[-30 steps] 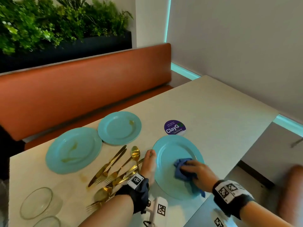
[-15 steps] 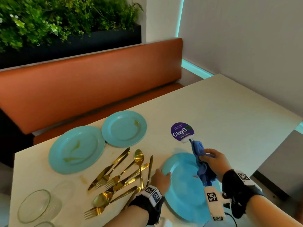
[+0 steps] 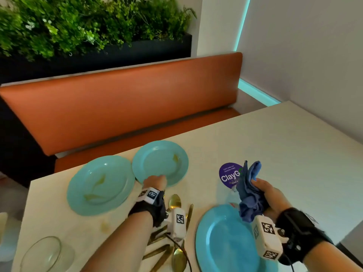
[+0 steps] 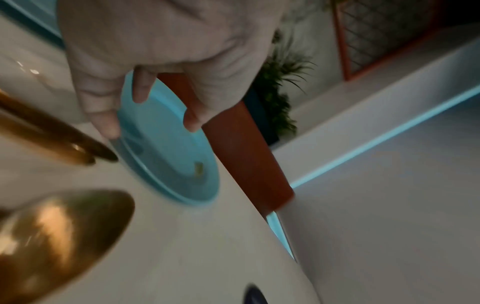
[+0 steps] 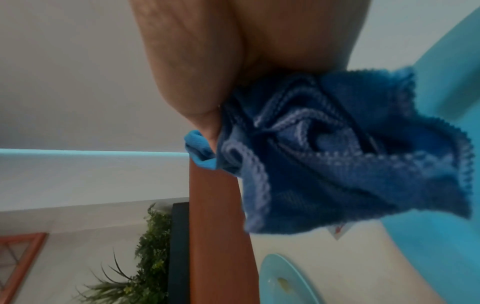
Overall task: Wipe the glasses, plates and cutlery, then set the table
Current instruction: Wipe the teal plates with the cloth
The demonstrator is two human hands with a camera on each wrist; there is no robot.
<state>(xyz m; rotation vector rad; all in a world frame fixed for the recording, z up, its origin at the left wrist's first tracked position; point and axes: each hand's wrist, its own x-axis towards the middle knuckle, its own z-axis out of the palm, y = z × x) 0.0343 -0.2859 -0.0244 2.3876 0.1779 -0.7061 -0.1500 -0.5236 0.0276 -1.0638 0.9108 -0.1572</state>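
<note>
My left hand [image 3: 157,180] reaches over the gold cutlery [image 3: 176,252] to the near rim of the small teal plate [image 3: 161,160], which has a yellow smear. In the left wrist view its fingers [image 4: 109,127] hang loosely straight at that plate's edge [image 4: 168,154], not closed on it. Raised in my right hand [image 3: 263,193] is a bunched blue cloth [image 3: 249,193], above the far rim of the near teal plate [image 3: 225,242]. The cloth [image 5: 337,154] hangs from that fist. A larger stained teal plate [image 3: 100,185] lies at the left. Two glasses [image 3: 45,254] sit at the near left corner.
A purple round sticker [image 3: 227,173] is on the table behind the cloth. An orange bench [image 3: 117,107] runs along the table's far side, with a planter [image 3: 78,26] above it. A grey wall [image 3: 304,55] stands at the right; the table [image 3: 284,144] stretches toward it.
My right hand lifted the cloth off the near plate and raised it. My left hand left that plate's rim and moved forward to the small stained plate.
</note>
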